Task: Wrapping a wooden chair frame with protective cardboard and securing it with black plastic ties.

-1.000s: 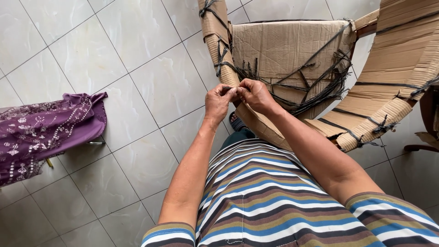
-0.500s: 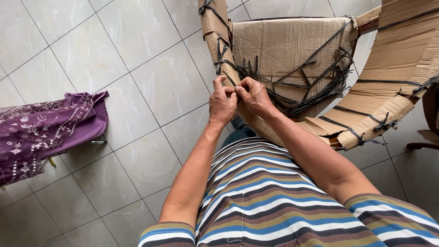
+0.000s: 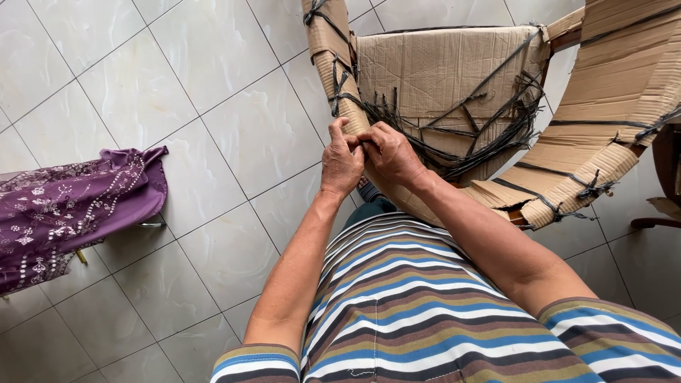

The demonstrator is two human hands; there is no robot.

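Centre frame: left hand (image 3: 342, 162) and right hand (image 3: 389, 152) pinched shut on black cord (image 3: 363, 145) at cardboard-wrapped chair (image 3: 440, 78) arm. Most wrapping tied (loose strands remaining).

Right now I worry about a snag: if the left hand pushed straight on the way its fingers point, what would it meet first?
Probably the cardboard-wrapped chair edge with its black straps, directly beyond the left hand; depth is unclear.

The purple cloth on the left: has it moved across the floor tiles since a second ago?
No. The purple cloth lies against the same grout lines of the tiled floor as before, while both hands work at the cardboard-wrapped frame.
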